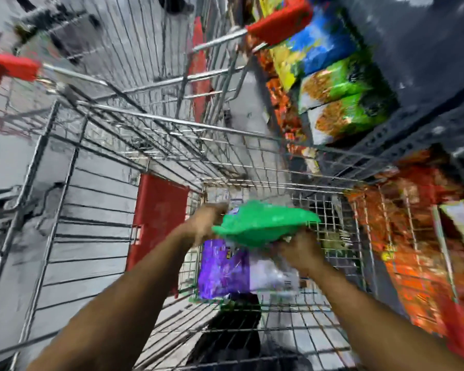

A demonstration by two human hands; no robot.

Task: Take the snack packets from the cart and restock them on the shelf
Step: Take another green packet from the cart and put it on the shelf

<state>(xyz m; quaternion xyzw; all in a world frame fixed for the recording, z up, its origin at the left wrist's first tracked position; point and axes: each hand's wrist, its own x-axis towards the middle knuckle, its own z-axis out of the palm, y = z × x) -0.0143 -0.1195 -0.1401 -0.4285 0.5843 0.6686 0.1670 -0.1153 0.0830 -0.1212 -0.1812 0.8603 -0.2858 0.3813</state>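
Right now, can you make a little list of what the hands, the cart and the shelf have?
left hand: at the green packet's left end, grip blurred
right hand: under the green packet, holding it
cart: purple packet lies inside
shelf: on the right, stocked with green, blue and orange packets

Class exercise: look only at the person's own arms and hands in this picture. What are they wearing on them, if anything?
Both forearms are bare up to the picture's edge: no sleeves show. The left hand and right hand wear no gloves. No watch, bracelet or ring can be made out, though motion blur could hide small items.
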